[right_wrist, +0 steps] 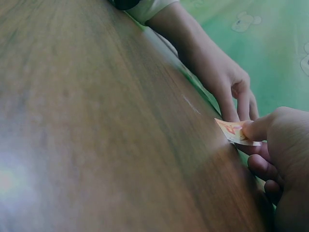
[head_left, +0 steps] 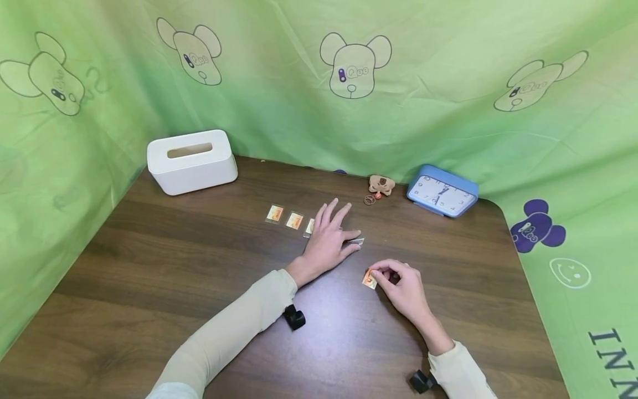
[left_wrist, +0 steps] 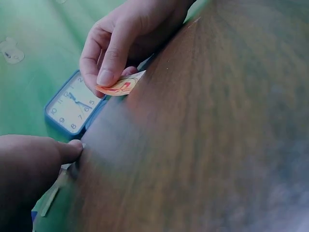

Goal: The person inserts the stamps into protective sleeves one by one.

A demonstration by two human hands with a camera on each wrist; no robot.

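My right hand [head_left: 404, 285] pinches a small orange-and-cream stamp [head_left: 369, 279] between thumb and fingers; in the right wrist view the stamp [right_wrist: 234, 131] looks slightly bent. To its left, my left hand [head_left: 326, 241] rests on the table with its fingers spread and straight. Beside its thumb and index finger lies a shiny clear piece [head_left: 356, 240], perhaps a plastic sleeve, partly hidden by the hand. Two similar stamps in clear sleeves, an outer one [head_left: 274, 213] and an inner one [head_left: 294, 221], lie in a row; a third [head_left: 309, 226] is partly covered by the left fingers.
A white tissue box [head_left: 193, 163] stands at the table's back left. Toward the back right are a blue clock [head_left: 442, 191] and a brown bear-shaped trinket [head_left: 381, 184] with a ring. Green printed cloth [head_left: 279, 111] hangs around the brown wooden table [head_left: 164, 266].
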